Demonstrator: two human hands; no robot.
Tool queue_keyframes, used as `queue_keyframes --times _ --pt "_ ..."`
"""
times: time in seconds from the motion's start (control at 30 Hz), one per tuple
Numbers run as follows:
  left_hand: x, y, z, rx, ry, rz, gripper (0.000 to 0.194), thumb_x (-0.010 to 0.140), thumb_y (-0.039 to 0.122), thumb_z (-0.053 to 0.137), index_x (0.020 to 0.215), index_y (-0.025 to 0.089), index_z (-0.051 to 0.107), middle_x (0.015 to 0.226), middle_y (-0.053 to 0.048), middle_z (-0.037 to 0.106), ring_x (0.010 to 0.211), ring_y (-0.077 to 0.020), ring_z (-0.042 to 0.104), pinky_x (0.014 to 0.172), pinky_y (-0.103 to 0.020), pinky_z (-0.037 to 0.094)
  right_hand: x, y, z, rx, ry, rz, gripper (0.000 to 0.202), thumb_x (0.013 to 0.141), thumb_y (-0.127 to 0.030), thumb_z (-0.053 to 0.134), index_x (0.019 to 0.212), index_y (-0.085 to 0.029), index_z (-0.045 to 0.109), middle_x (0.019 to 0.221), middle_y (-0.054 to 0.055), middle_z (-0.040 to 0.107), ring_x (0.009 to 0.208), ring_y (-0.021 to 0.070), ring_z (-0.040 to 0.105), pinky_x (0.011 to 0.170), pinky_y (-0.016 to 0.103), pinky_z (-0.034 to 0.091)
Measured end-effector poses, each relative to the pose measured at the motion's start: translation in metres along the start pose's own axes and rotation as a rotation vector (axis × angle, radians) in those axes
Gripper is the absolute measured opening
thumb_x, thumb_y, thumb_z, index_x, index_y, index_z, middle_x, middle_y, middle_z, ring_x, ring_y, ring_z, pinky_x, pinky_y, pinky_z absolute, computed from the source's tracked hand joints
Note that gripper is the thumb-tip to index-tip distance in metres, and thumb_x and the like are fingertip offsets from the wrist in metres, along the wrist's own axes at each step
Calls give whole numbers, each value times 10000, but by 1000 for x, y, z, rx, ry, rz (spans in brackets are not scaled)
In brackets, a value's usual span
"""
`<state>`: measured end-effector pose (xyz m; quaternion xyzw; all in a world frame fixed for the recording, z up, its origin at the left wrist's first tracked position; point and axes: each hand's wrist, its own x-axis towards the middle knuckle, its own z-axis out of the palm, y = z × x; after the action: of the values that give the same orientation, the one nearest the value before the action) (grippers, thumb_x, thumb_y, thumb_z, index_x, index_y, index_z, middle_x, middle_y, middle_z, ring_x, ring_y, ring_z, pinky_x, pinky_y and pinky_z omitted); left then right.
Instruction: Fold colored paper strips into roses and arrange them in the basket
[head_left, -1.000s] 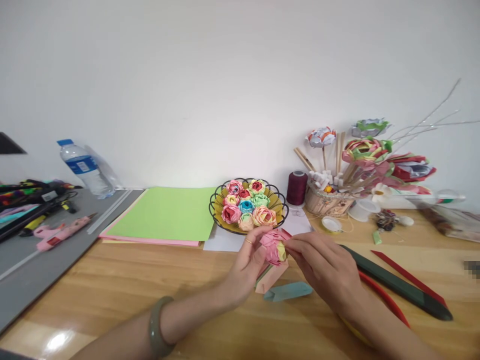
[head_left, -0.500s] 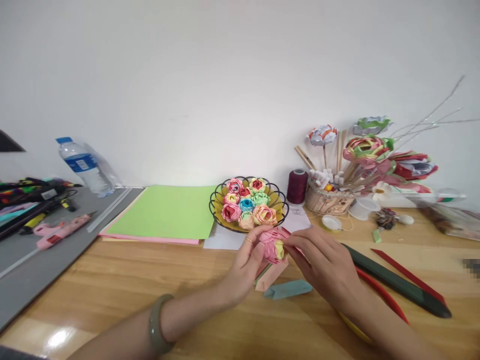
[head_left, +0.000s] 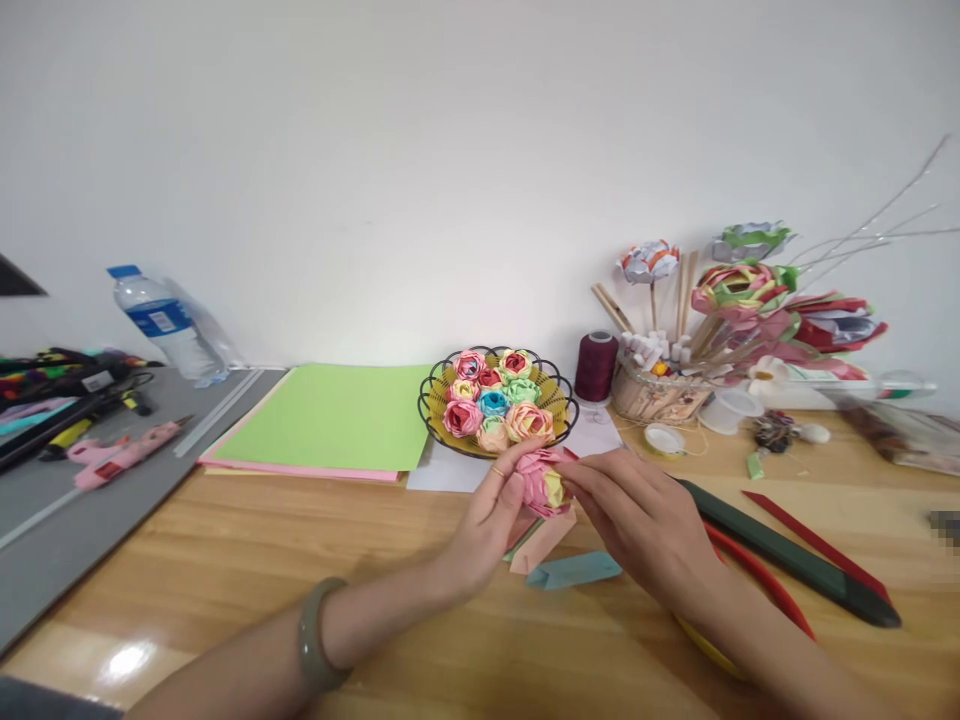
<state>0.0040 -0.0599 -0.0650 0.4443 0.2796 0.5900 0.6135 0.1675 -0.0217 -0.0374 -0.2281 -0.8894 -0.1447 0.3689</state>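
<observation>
Two hands [head_left: 480, 538] [head_left: 651, 520] angled inward, fingers [head_left: 607, 478] bent, pink flower [head_left: 538, 484] between.

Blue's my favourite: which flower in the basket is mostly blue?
The middle flower in the basket: mostly blue, while those around it are mainly pink, red, yellow, green or peach.

The worktop [head_left: 225, 560] is showing glossy wood grain; the held flower [head_left: 535, 485] is presenting creased matt paper; the bottle [head_left: 161, 322] is displaying smooth, clear, glossy plastic.
</observation>
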Motion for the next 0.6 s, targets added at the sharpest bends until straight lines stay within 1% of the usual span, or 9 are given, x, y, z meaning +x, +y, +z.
queue_keyframes --times 0.07,0.13,0.17,0.27,0.33,0.4,0.47,0.5,0.6 --pt "0 2 0 27 7 1 349 889 362 447 1207 233 512 1297 -55 510 1206 -171 446 1003 -288 360 2 -2 -2 55 27 47 175 845 -100 509 998 -162 564 829 75 642 714 164 558 620 277 442" --pt "0 2 0 21 5 -6 333 892 352 445 1193 234 526 1283 -51 522 1205 -165 446 999 -278 362 5 -4 -5 236 10 192 119 853 -133 504 913 -179 596 793 55 636 697 146 559 611 260 438" --pt "0 2 0 -2 -2 -8 326 894 352 442 1183 234 535 1265 -52 535 1190 -165 460 987 -277 375 8 -5 -7 363 -29 305 107 855 -161 505 861 -186 608 769 43 630 680 137 553 598 250 432" --pt "1 1 0 -99 -43 -36 324 889 379 442 1149 226 561 1204 -64 574 1094 -177 529 895 -285 448 16 -4 -12 785 -206 727 157 824 -296 549 735 -189 621 714 17 613 634 121 519 563 237 399" --pt "1 0 0 -143 -47 -72 334 873 404 463 1122 214 579 1176 -72 588 1020 -180 562 819 -280 483 20 -2 -13 1019 -295 978 219 747 -386 622 689 -175 623 652 -1 578 570 101 465 520 227 355" --pt "2 -1 0 -172 -16 -102 350 847 430 499 1084 193 600 1112 -77 619 929 -168 588 748 -258 497 21 0 -11 1198 -351 1152 285 651 -432 697 639 -161 609 554 -33 491 495 72 364 465 215 278" --pt "3 0 1 -190 35 -120 371 818 448 538 1046 166 614 1007 -76 650 809 -144 600 663 -229 498 21 1 -9 1317 -368 1256 331 586 -449 738 600 -156 585 507 -56 410 469 59 282 444 215 212" --pt "3 1 2 -201 52 -126 386 805 457 553 1039 156 614 957 -72 658 743 -132 597 612 -219 495 20 2 -8 1348 -356 1278 340 584 -455 739 597 -156 577 505 -59 394 470 59 271 445 215 202" --pt "3 3 3 -233 52 -162 429 789 477 563 1057 145 601 880 -70 657 645 -129 590 501 -211 479 18 2 -9 1286 -251 1241 318 656 -462 692 611 -169 575 517 -57 393 481 66 280 452 216 215"
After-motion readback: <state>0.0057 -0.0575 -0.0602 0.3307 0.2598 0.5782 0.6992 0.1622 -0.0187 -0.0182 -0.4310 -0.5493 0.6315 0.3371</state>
